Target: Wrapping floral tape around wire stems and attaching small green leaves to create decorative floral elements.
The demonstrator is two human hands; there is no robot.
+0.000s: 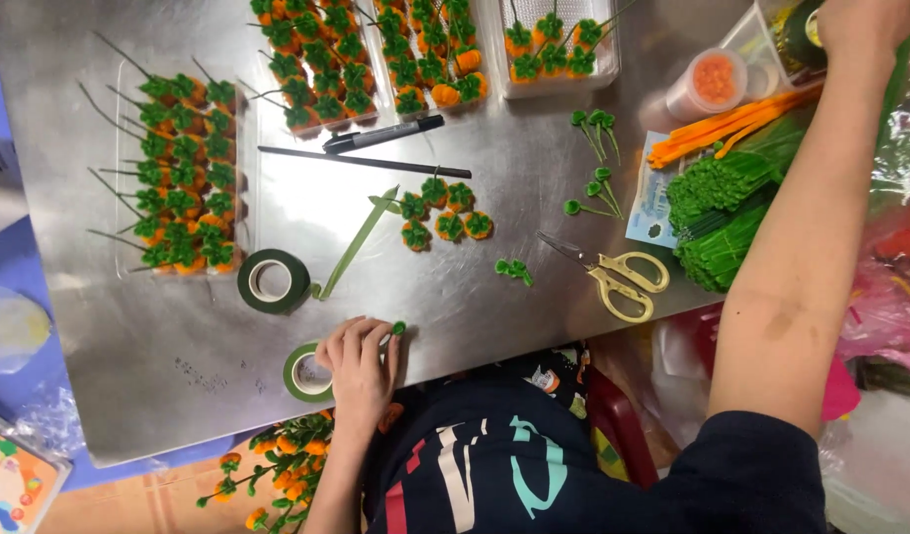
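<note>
left hand (359,363) at near table (158,366) edge, fingers pinching green tip (398,327), touching tape roll (304,373) | right hand (863,28) far beyond scissors (613,277), fingers hidden, cannot tell | bare table left of roll

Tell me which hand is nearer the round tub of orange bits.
Right. The right hand is close beside the tub, at the far corner; the left hand rests at the table's near edge.

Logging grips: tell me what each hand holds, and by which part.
Left hand pinches a small green tuft in its fingertips; the gripped part is hidden. Right hand is at a clear container; any hold cannot be told.
</note>
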